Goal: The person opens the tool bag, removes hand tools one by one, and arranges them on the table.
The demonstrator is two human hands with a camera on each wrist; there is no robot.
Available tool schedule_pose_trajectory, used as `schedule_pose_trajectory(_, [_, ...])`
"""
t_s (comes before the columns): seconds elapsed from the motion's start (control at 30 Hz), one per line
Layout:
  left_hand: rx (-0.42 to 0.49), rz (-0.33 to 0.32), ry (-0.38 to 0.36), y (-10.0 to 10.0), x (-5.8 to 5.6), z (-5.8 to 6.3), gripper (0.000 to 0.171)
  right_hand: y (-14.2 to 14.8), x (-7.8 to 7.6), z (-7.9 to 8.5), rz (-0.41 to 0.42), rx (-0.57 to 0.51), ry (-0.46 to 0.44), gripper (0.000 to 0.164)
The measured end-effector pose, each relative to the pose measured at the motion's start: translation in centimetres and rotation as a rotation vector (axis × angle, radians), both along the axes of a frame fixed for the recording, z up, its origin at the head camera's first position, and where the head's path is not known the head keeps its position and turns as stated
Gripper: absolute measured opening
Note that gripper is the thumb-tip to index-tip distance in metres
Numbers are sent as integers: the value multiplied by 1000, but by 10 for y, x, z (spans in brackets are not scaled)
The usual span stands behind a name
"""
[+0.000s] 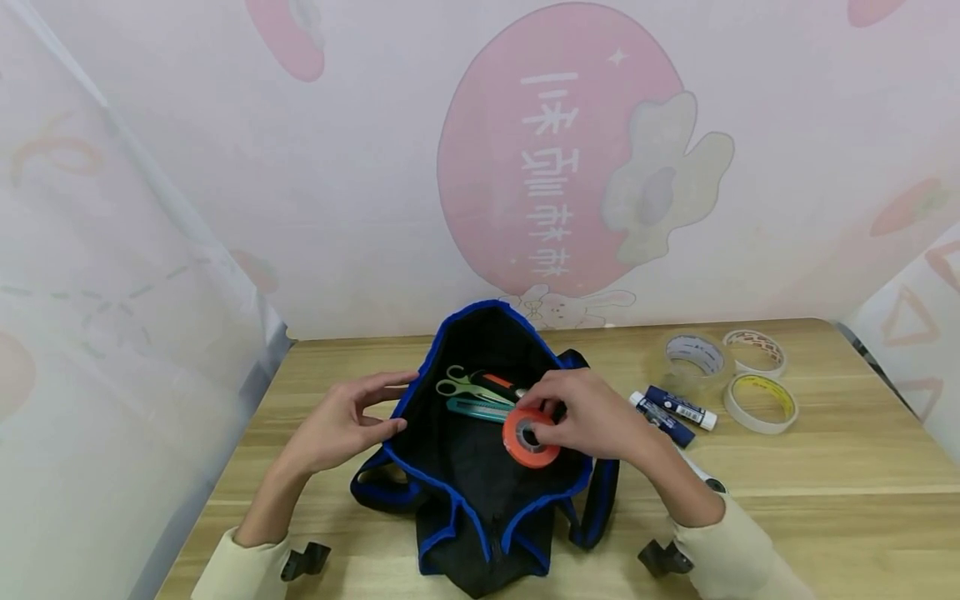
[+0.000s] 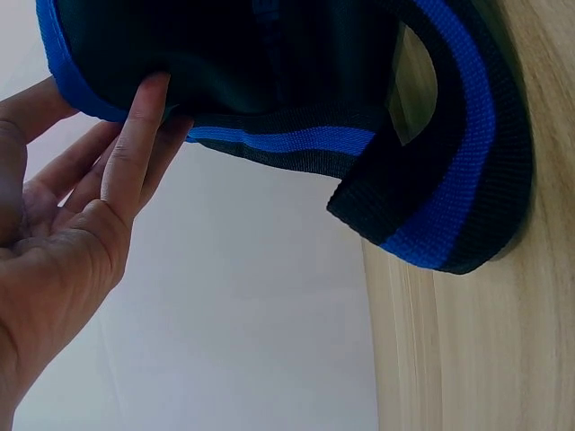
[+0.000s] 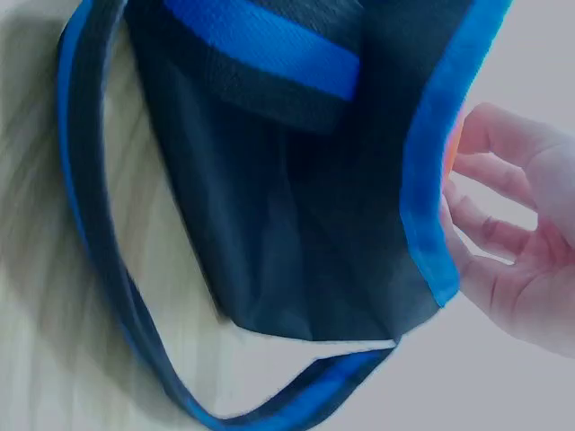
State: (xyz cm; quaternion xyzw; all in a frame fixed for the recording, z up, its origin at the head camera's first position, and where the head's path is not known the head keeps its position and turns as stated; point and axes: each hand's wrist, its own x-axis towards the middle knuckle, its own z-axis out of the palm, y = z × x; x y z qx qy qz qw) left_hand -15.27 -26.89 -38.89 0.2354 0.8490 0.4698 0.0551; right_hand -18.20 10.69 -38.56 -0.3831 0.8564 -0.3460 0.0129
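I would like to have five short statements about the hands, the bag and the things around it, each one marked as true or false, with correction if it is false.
1. The right hand holds an orange tape roll. True.
2. The left hand holds the scissors. False: it holds the blue rim of the black bag.
3. Green scissors lie inside the bag. True.
4. Two blue-and-white tubes are in the bag. False: the tubes lie on the table, to the right of the bag.
5. Three tape rolls lie on the table. True.
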Motion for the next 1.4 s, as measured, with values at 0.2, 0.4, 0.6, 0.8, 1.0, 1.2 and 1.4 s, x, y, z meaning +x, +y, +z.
schedule_pose_trajectory(0.2, [-6, 4, 10, 0, 1, 0, 62, 23, 5, 6, -60, -9, -17, 24])
schedule_pose_trajectory(0.4, [-8, 1, 19, 1, 1, 1, 62, 47, 6, 5, -156, -25, -18, 23])
schedule_pose_trajectory(0.6, [-3, -5, 13, 1, 0, 0, 62, 74, 4, 1, -199, -46, 36, 21])
schedule_pose_trajectory(0.8, [2, -3, 5, 1, 1, 1, 62, 103, 4, 0, -219, -45, 83, 23])
schedule_pose_trajectory(1.0, [8, -3, -2, 0, 1, 1, 62, 129, 6, -4, -305, 26, 65, 25])
schedule_pose_trajectory(1.2, [2, 2, -1, 0, 1, 0, 62, 150, 8, -14, -357, 42, 53, 26])
schedule_pose_trajectory(1.4, [-2, 2, 3, 0, 1, -1, 62, 167, 12, -21, -410, 70, 29, 27])
